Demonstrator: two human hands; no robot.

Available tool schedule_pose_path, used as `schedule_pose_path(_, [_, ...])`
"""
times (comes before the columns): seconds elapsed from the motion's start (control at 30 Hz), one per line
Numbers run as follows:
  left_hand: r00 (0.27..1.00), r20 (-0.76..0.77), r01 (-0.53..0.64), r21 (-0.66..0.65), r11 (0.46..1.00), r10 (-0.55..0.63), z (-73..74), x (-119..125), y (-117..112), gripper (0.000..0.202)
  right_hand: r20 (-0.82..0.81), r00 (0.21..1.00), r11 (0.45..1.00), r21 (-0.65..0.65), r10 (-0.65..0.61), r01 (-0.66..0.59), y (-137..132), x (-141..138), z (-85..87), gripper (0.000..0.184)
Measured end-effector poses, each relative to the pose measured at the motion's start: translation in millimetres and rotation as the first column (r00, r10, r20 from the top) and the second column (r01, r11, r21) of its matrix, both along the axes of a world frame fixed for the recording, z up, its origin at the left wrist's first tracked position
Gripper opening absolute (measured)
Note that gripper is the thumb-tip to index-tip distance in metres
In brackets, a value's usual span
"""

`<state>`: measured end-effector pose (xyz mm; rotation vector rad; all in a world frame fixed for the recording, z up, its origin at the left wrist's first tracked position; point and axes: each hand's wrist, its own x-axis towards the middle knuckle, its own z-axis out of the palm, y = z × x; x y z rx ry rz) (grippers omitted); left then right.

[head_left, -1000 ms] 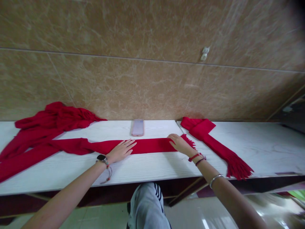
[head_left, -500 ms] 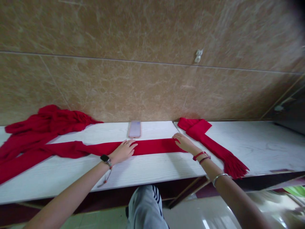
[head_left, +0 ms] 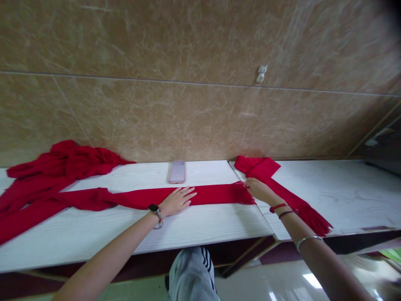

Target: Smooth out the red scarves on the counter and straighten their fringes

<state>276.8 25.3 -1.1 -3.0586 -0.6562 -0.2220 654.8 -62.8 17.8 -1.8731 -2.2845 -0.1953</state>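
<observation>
The red scarf (head_left: 216, 195) runs left to right along the tabletop (head_left: 188, 228), near side of the phone (head_left: 177, 172); its right end finishes in a fringe (head_left: 249, 199) close to the seam. The left hand (head_left: 179, 201) lies flat on the strip, grip wide, fingers slightly spread; the right hand (head_left: 252, 186) has its fingers bent at the fringe's far corner, and whether that grip pinches threads I cannot tell.

For smooth, even cloth, the left palm is best kept as a light anchor, pressing down without dragging; the right fingers would do well to draw the threads straight out to the right, a few at a time, since a hard tug could skew the edge; the rumpled stretch (head_left: 102, 198) farther left probably wants flattening too; the folded scarf (head_left: 286, 196) on the right lies close to the right wrist, so a low, short stroke seems safest.
</observation>
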Motion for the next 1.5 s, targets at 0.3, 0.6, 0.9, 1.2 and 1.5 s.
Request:
schedule_pose_path(0.3, [0.999, 0.0, -0.039, 0.025, 0.999, 0.039, -4.3, 3, -2, 0.042, -0.037, 0.965, 0.962, -0.079, 0.259, -0.261, 1, -98, 6.9, 0.023])
schedule_pose_path(0.6, [0.999, 0.022, -0.03, 0.03, 0.999, 0.029, -1.5, 2, -3, 0.041, 0.085, 0.994, 0.992, -0.102, -0.062, 0.071, -29, 2, -2.3, 0.019])
schedule_pose_path(0.9, [0.999, 0.022, -0.037, 0.044, 0.998, 0.036, -0.2, 2, -5, 0.041, 0.007, 0.963, 0.96, -0.08, 0.271, -0.27, -33, -62, 2.7, 0.019])
schedule_pose_path(1.2, [0.999, 0.048, -0.025, 0.059, 0.998, 0.022, -3.6, 3, -2, 0.041, 0.074, 0.989, 0.991, 0.007, 0.131, -0.132, -35, -15, 15.1, 0.019])
schedule_pose_path(1.5, [0.998, 0.037, -0.044, 0.054, 0.998, 0.042, -3.3, 2, -5, 0.04, 0.004, 0.986, 0.982, -0.09, 0.167, -0.166, 12, -64, 7.3, 0.017])
